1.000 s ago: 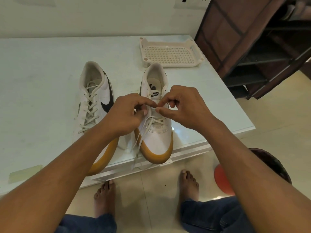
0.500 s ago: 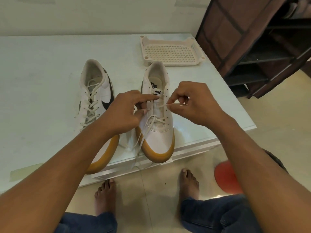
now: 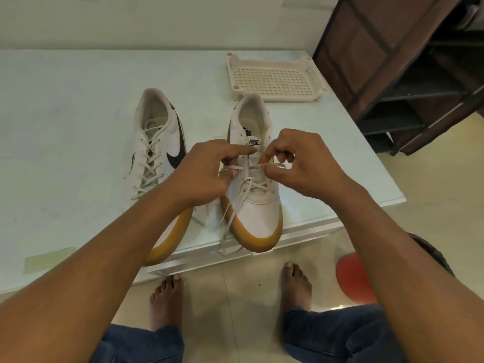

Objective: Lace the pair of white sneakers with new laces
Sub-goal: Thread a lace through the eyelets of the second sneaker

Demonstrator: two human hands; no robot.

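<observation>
Lacing looks finished on the left sneaker [image 3: 157,163], lying at the left of the table [image 3: 65,127] with crossings up to its top eyelets. Just right of it, the left hand [image 3: 201,174] pinches the lace [image 3: 233,167], forefinger stretched onto the tongue of the right sneaker [image 3: 258,205] — only its near eyelets are crossed, a loose end trailing over the table's near edge. The right hand [image 3: 296,163] pinches the same lace by an upper eyelet; several rows seem left.
</observation>
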